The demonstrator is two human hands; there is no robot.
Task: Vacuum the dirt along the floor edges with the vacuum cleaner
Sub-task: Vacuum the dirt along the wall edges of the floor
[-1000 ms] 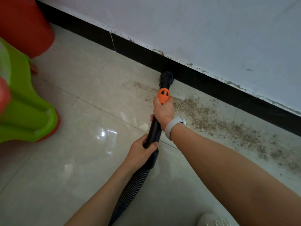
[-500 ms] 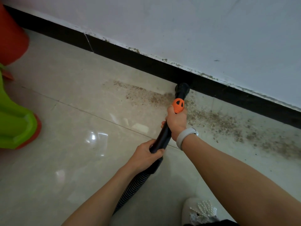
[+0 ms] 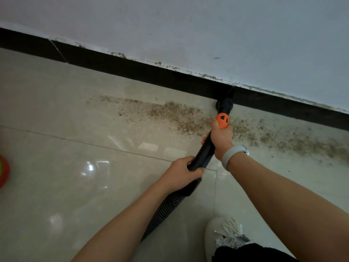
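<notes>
A black vacuum tube (image 3: 204,150) with an orange slider (image 3: 222,121) points at the wall; its nozzle end (image 3: 224,104) sits on the floor against the black baseboard (image 3: 132,69). My right hand (image 3: 221,138) grips the tube just below the orange slider. My left hand (image 3: 181,173) grips the tube's lower end, where the ribbed hose (image 3: 164,210) begins. A band of brown dirt (image 3: 170,112) lies on the beige tiles along the baseboard, to the left and right of the nozzle.
The white wall (image 3: 207,35) rises above the baseboard. My white shoe with pearl trim (image 3: 224,235) stands at the bottom right. A red and green plastic object (image 3: 2,173) shows at the left edge. Bare glossy tiles (image 3: 66,167) fill the left half.
The nozzle has travelled to the right along the baseboard, into the dirt band, and both hands went with it. The view shifted right, so the green and red objects slid out at the left.
</notes>
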